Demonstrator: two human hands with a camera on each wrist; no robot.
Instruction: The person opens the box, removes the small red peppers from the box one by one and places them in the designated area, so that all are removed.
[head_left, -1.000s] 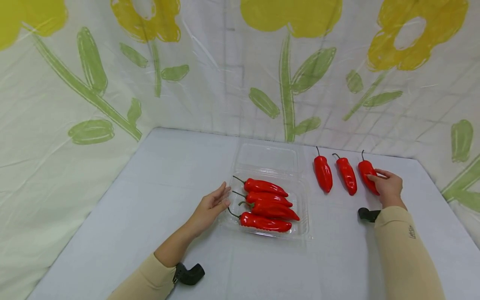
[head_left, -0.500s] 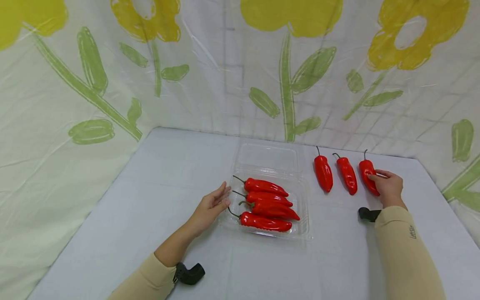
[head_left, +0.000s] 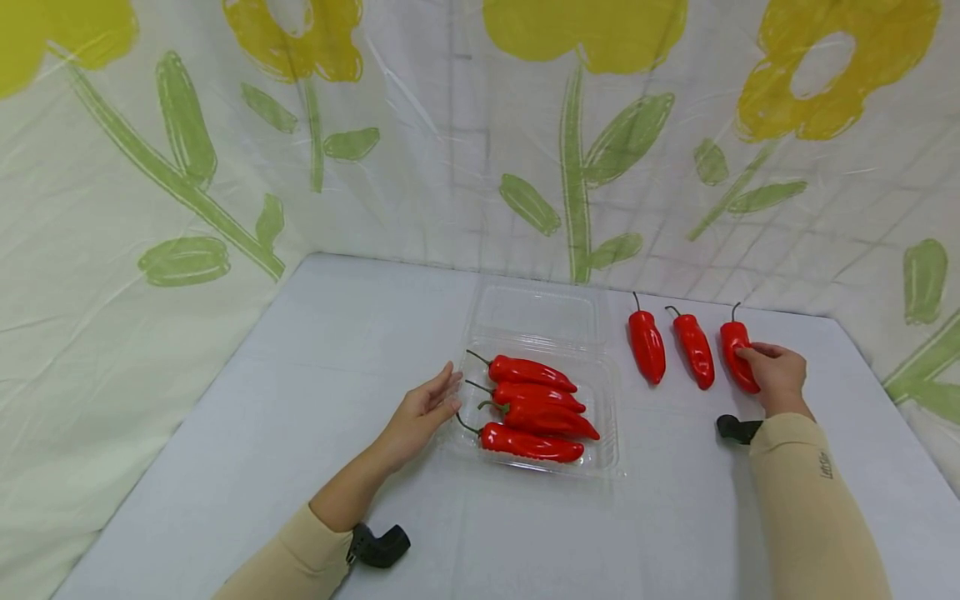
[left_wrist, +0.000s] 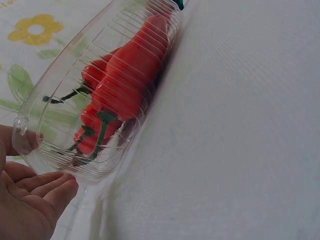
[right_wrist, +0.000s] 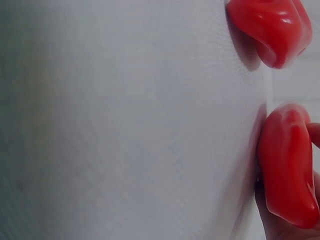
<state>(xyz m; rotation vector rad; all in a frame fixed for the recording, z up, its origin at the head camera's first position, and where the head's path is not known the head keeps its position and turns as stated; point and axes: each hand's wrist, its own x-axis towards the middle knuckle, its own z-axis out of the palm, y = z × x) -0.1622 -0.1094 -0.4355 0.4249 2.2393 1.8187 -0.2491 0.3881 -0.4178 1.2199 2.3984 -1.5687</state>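
Note:
A clear plastic clamshell container (head_left: 606,392) lies with its lid back, holding several long red peppers (head_left: 536,420) with green stems. At its left side rests the left hand (head_left: 420,417), fingers nearly straight; the left wrist view has its fingertips (left_wrist: 62,187) against the clear wall and another digit at the rim. On the right, the right hand (head_left: 780,375) holds the rightmost loose red pepper (head_left: 735,343) between thumb and fingers. This pepper (right_wrist: 287,165) is close to the tabletop in the right wrist view; whether it touches cannot be told.
Two more red peppers lie side by side between the container and the right hand, one (head_left: 647,347) nearer the container, the other (head_left: 693,350) beside it. The lid (head_left: 540,315) extends toward the back of the white table (head_left: 360,333). A flower-printed curtain (head_left: 420,167) hangs behind.
The pepper in the right hand has turned slightly, its stem end shifting to the right. The left hand and the container stay put.

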